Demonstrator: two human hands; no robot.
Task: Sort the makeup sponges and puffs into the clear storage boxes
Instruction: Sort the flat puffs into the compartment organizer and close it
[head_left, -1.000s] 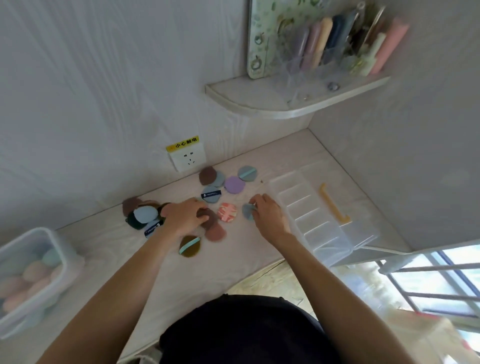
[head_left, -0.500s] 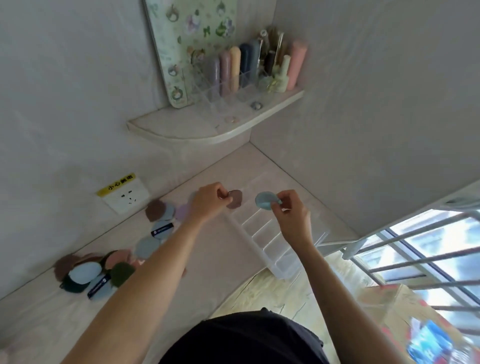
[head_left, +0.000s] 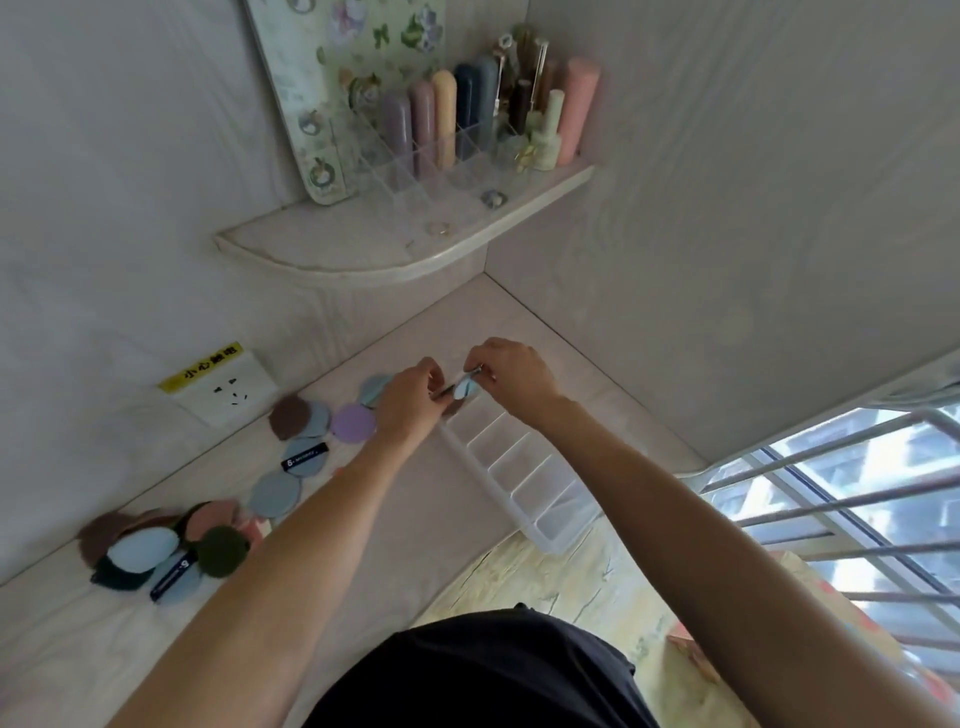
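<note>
- Pinching a pale blue puff (head_left: 464, 387) edge-up in the right hand (head_left: 511, 371), fingertips closed on its upper rim, directly above the far end compartment of the clear storage box (head_left: 511, 467).
- Gripping a dark brown puff (head_left: 445, 393) in the left hand (head_left: 410, 402), just beside the blue one, nearly touching; fingers curled round it.
- Lying below and slightly toward the body from both hands, with its long axis running from the hands back to the desk's near edge, dividers crosswise.
- Judging the right hand nearer the slot, so a straight drop looks enough.
- Hidden: most of the brown puff behind the left fingers; whether the end compartment already holds anything, unclear.
- Waiting on the desk (head_left: 78, 649) to the left: loose puffs (head_left: 275, 493), well apart from the box.
</note>
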